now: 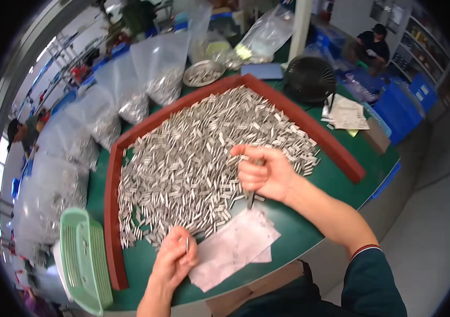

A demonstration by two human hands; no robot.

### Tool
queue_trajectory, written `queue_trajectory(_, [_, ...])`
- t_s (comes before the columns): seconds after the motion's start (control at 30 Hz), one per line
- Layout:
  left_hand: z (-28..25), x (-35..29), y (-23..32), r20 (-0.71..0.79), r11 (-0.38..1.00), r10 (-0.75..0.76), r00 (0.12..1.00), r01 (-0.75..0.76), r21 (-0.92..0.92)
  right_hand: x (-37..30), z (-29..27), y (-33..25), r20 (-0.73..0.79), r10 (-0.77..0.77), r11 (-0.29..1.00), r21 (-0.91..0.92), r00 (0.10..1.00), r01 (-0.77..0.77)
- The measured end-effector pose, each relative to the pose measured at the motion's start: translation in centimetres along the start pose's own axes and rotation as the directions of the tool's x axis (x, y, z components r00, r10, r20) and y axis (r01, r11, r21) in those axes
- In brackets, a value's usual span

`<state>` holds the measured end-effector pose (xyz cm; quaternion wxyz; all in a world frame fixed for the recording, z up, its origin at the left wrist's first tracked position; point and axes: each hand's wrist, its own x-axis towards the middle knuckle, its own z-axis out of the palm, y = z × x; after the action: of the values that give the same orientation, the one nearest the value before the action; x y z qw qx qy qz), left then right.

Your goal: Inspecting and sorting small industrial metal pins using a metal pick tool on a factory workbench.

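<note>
A wide heap of small, slim metal pieces (198,158) covers the green table (288,232). At its near edge, my left hand (174,259) is closed, pinching one small metal piece (187,244) upright between thumb and fingers. My right hand (267,171) is held over the right part of the heap, its fingers curled into a fist. From below that fist sticks out a slim dark tool (250,201), mostly hidden by the hand. Under and between my hands lies a pale pink sheet of paper (235,248), with another sheet partly beneath it.
A red-brown bar frame (113,211) borders the heap at left, back and right. Green stacked baskets (85,259) stand at the left. Clear bags of metal pieces (56,179) line the far left. A metal bowl (203,73), a black fan (310,79) and papers (347,113) are behind. Another person (373,47) sits far right.
</note>
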<state>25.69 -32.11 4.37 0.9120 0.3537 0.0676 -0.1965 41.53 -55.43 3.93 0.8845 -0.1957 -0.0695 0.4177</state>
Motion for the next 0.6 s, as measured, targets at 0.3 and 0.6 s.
queue_trajectory(0.3, [-0.9,0.5,2.5,-0.173,0.991,0.111,0.979,-0.122,-0.050,1.0,6.2,3.3,0.816,-0.378,-0.336,-0.561,0.437,0.757])
queue_trajectory(0.6, [-0.7,0.0,2.7,-0.114,-0.008,0.416,0.902,0.129,0.992,0.2,3.1,5.0,0.922,-0.148,-0.670,-0.360,0.358,0.649])
